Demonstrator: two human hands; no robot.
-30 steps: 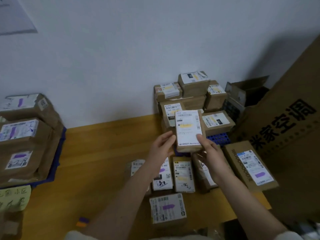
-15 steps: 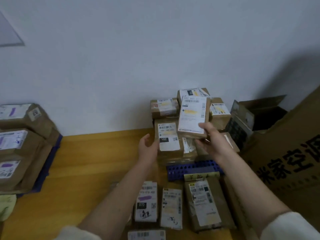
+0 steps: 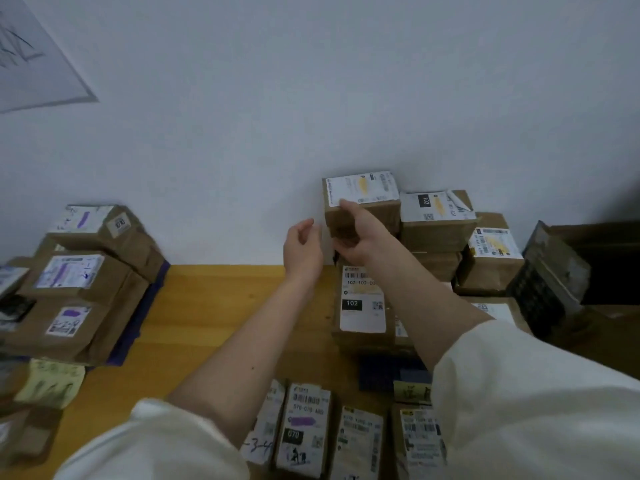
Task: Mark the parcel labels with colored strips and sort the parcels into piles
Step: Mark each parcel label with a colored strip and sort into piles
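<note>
— Where's the parcel (image 3: 362,202)?
— Atop the yellow-marked pile (image 3: 433,244), at one o'clock, against the wall; right hand (image 3: 360,233) grips its front.
— The left hand (image 3: 303,249)?
— Loosely curled, empty, just beside it

The scene is dim and flatly lit, with a cool grey cast over the white wall (image 3: 311,98) and a duller warmth on the yellow tabletop (image 3: 207,306). A broad soft shadow darkens the wall at the far right, above the open carton (image 3: 588,265), whose inside is nearly black. No glare shows on the labels. The picture is soft throughout; small print on the near parcels (image 3: 304,427) smears. Wide-angle distortion bends the wall poster (image 3: 27,64) at the left edge and stretches the sleeves (image 3: 536,410) near the bottom.
</note>
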